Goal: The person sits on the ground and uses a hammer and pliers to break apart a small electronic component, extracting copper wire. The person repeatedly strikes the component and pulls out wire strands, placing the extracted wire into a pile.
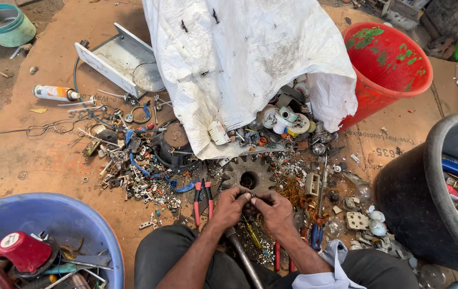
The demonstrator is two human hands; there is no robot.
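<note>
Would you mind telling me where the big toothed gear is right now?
In the head view, the rusty gear lies on the cardboard at centre, just beyond both hands, below the white sack's spilled scrap, with red-handled pliers to its left.

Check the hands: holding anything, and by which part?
Both hands, left hand and right hand, pinch one small item between their fingertips in front of the gear wheel. The item is too small and covered to identify, as is the grip point.

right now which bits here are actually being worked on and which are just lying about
In hand: left hand, right hand, both on a small dark part, too hidden to identify.

Lying about: rusty toothed gear wheel, red-handled pliers, white woven sack, red plastic bucket, blue plastic tub.
</note>
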